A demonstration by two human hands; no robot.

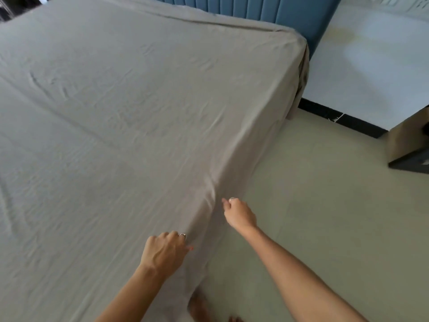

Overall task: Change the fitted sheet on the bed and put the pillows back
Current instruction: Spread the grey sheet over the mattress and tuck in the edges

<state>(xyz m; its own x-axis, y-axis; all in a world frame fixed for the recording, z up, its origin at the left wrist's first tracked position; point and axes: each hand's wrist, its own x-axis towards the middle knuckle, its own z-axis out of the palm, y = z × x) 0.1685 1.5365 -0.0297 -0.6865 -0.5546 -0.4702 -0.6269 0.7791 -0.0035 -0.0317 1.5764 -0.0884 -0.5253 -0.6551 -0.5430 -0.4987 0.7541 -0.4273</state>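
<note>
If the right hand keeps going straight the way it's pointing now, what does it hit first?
The right hand points up and left toward the bed's side edge. It would first meet the grey sheet draped over that edge, right at its fingertips; it may already be touching, depth is unclear.

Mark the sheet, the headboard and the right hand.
sheet (120, 117): head view, flat wrinkled top surface, mid-bed.
headboard (267, 8): head view, blue ribbed padded panel above the bed's far edge.
right hand (240, 213): head view, back of the hand, beside the sheet's hanging edge.

Both hands (165, 252) (239, 213) curled, arms outstretched
</note>
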